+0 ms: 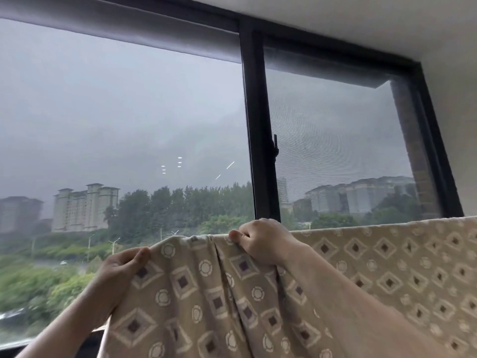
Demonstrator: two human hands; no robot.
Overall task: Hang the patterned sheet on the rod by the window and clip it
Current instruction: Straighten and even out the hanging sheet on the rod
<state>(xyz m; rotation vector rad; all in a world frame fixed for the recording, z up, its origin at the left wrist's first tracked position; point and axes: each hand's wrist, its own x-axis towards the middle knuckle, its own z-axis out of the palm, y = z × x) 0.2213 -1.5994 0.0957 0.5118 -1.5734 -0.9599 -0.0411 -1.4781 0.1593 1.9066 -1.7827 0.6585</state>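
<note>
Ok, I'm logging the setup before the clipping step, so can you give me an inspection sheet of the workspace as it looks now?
Surface: nothing seen.
Job's things: sheet runs straight along its top edge at right and is bunched in folds at the middle; rod hidden; clips not seen.
Clutter: nothing seen.
Grips: left hand pinches the sheet's left edge; right hand curls round its top edge.
Cables: nothing seen.
Surroundings: window with a dark frame, rolled blind above, mesh screen on the right pane; trees and buildings outside.
</note>
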